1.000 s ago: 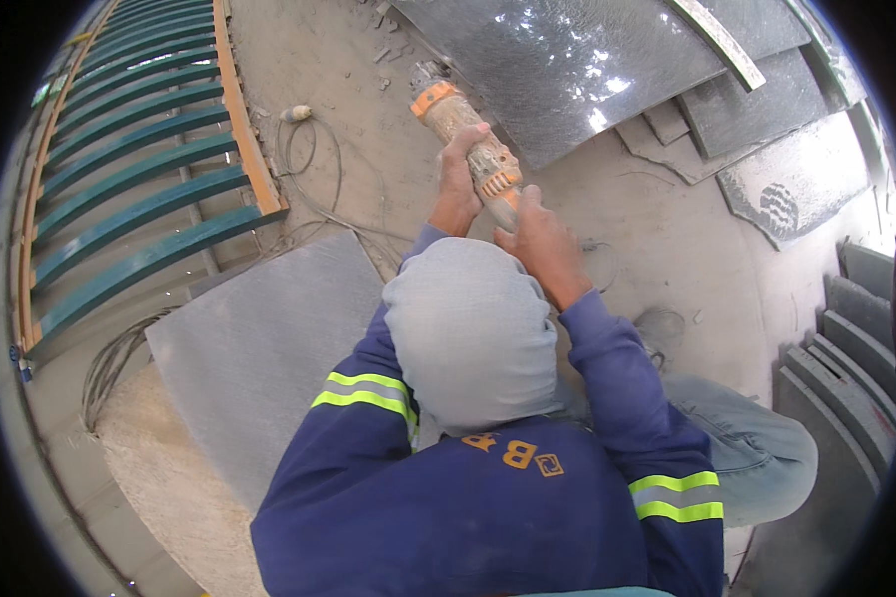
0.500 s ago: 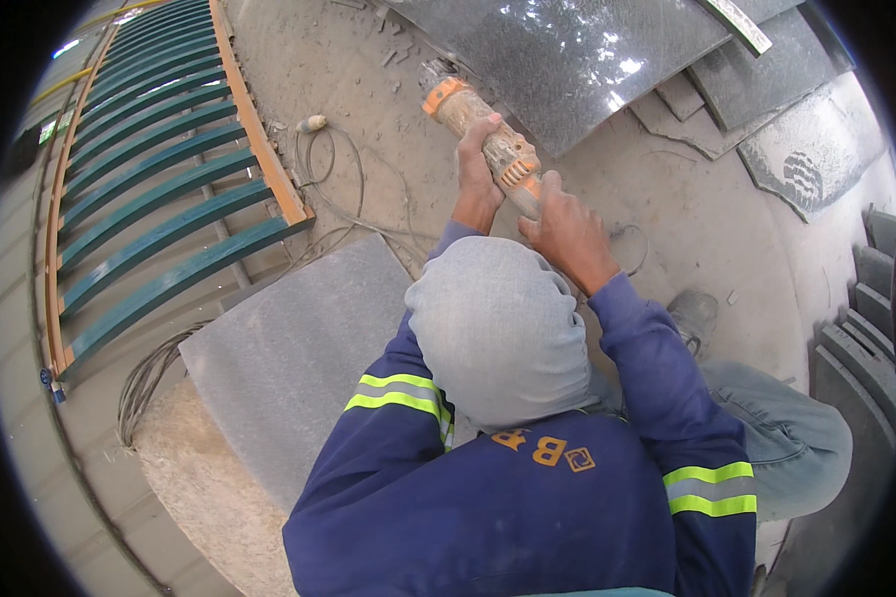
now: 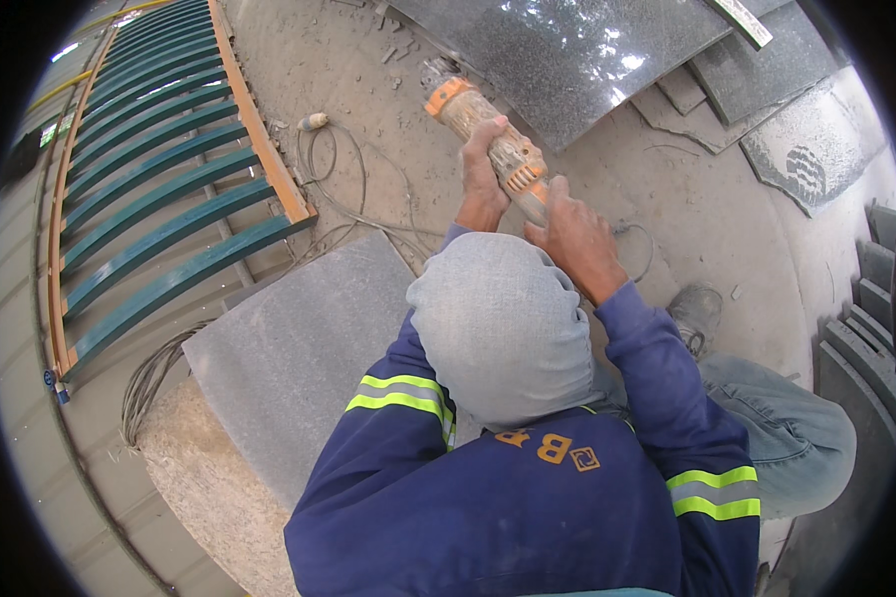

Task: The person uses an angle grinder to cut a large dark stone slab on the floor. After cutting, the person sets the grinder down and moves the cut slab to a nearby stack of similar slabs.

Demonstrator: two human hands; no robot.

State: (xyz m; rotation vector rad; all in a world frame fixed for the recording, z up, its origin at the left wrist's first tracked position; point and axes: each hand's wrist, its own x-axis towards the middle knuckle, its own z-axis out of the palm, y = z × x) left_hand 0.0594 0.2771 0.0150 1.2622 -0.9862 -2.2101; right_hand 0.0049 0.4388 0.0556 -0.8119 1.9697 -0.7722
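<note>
Neither of my hands is in view. Below me squats another person in a grey cap (image 3: 503, 328) and a navy jacket (image 3: 508, 507) with reflective sleeve bands, seen from above and behind. That person's left hand (image 3: 482, 174) wraps round the body of a dusty orange-and-grey angle grinder (image 3: 488, 134). The person's right hand (image 3: 579, 237) grips its rear end. The grinder's head points to the edge of a dark polished stone slab (image 3: 567, 60); whether it touches cannot be made out. A thin strip of pale teal cloth (image 3: 607, 593) shows at the bottom edge.
A grey stone slab (image 3: 299, 338) lies to the person's left, beside coiled cable (image 3: 149, 383). A long slatted rack (image 3: 169, 179) stands at far left. A cord with a plug (image 3: 313, 121) crosses the dusty floor. More slabs (image 3: 767, 70) lie at far right, and several stand on edge (image 3: 871, 328).
The whole view has shifted slightly. The other person still holds the grinder with both hands, in nearly the same place by the slab's edge.
</note>
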